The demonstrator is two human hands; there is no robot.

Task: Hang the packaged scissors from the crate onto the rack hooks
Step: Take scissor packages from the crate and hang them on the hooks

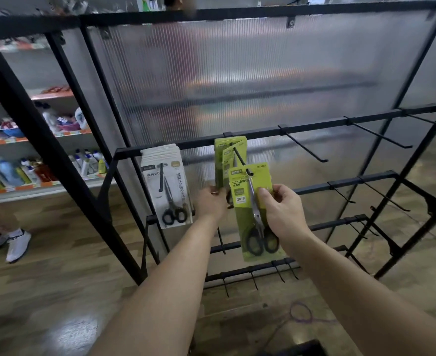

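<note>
On the rack, a stack of packs hangs at the left. Right of it, more packs hang on a hook, and the front pack sits at its tip, between the left hand and right hand

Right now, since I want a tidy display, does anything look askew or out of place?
The front green pack hangs tilted at the hook's tip, apart from the packs behind, pinched by the right hand. A purple cord lies looped on the floor.

front scissors pack: lime-green card, black handles, steel blades;
left scissors pack: white card, black scissors;
rack: black;
back panel: frosted, fine vertical ribs;
floor: brown wood-grain
</note>
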